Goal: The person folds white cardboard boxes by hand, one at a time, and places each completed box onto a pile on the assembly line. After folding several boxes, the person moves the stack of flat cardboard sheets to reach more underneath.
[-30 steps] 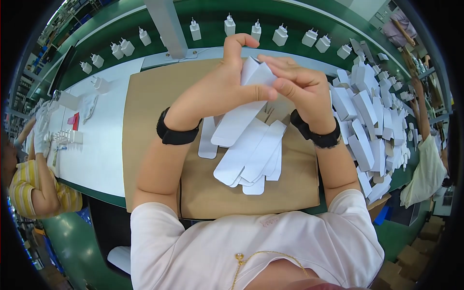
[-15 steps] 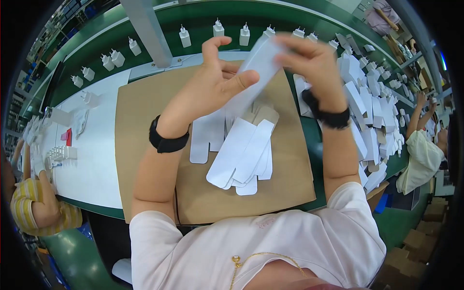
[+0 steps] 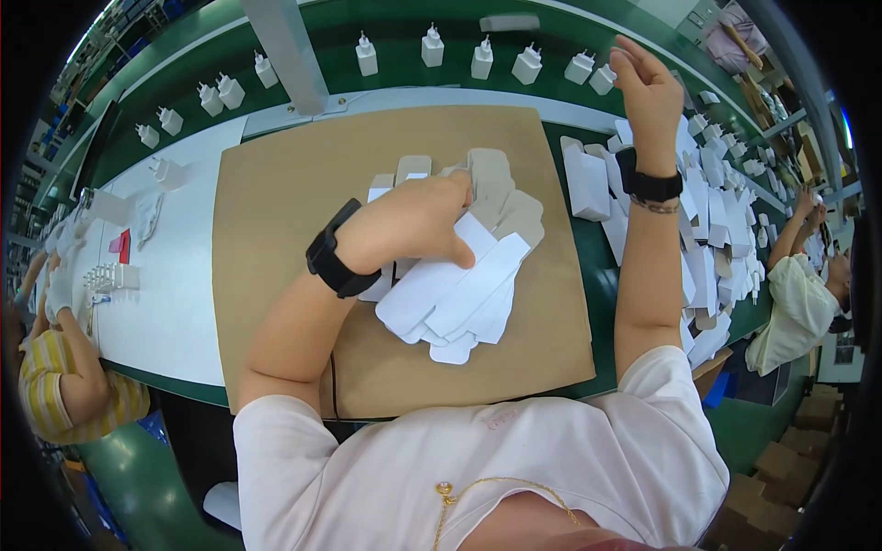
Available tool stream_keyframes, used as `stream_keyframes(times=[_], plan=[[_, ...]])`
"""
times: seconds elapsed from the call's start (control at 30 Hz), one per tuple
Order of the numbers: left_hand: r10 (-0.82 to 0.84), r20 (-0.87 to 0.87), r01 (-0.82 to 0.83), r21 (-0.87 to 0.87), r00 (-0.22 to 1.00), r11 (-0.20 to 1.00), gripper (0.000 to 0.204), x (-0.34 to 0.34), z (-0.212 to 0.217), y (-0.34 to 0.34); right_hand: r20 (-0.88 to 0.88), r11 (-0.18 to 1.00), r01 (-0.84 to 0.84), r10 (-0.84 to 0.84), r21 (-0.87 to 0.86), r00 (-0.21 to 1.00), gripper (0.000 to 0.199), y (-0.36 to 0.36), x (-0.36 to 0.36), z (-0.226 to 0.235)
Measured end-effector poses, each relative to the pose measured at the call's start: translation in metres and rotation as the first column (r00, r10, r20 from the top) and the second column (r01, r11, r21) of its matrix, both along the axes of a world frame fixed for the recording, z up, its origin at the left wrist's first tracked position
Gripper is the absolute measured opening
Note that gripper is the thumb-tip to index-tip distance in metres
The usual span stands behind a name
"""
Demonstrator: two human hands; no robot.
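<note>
A loose pile of flat white cartons [image 3: 462,308], some with grey-brown undersides showing, lies on a brown cardboard sheet [image 3: 276,257]. My left hand [image 3: 413,220] is bent over the pile, its thumb and fingers closing on a flat carton; some fingertips are hidden under the hand. Up at the far right, my right hand [image 3: 650,87] is raised with its fingers extended, holding nothing, close to a white plug adapter [image 3: 603,79]. A blurred pale box [image 3: 510,22] is beyond the row of adapters, over the green surface.
White plug adapters [image 3: 432,46] stand spaced along the far green strip. A large heap of white boxes [image 3: 717,220] sits to the right. A grey post [image 3: 287,55] rises at the far left. Co-workers sit on both sides; one wears a striped sleeve [image 3: 64,386].
The white box between my hands has left them, and a blurred box shows at the far side. My left hand came down onto the carton pile; my right moved up and right.
</note>
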State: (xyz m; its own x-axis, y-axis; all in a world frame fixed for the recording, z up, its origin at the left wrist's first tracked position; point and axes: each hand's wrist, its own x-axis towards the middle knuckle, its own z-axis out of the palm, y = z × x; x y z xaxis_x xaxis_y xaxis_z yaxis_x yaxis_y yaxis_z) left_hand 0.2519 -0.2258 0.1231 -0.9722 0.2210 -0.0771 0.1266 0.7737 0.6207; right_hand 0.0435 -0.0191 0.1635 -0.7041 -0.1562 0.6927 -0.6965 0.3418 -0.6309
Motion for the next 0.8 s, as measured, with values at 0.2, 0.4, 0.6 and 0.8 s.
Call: stream_keyframes(times=[0.2,0.4,0.6,0.8], plan=[[0.109,0.137,-0.108,-0.013,0.985,0.994,0.038,-0.005,0.031,-0.009,0.172,0.932,-0.34,0.317,0.126,0.933,0.028,-0.011,0.073,0.01],[0.185,0.161,-0.218,0.218,0.97,0.951,0.031,-0.016,0.021,-0.021,0.271,0.845,-0.46,0.391,0.272,0.879,0.029,-0.013,0.095,0.0],[0.245,0.014,-0.243,-0.07,0.969,0.967,0.023,-0.025,-0.001,-0.024,0.367,0.681,-0.5,0.345,0.535,0.864,0.029,-0.013,0.103,-0.01],[0.309,0.093,-0.31,0.525,0.947,0.793,0.021,-0.019,0.026,-0.018,0.38,0.801,-0.439,0.289,0.407,0.879,0.037,-0.007,0.127,-0.006]])
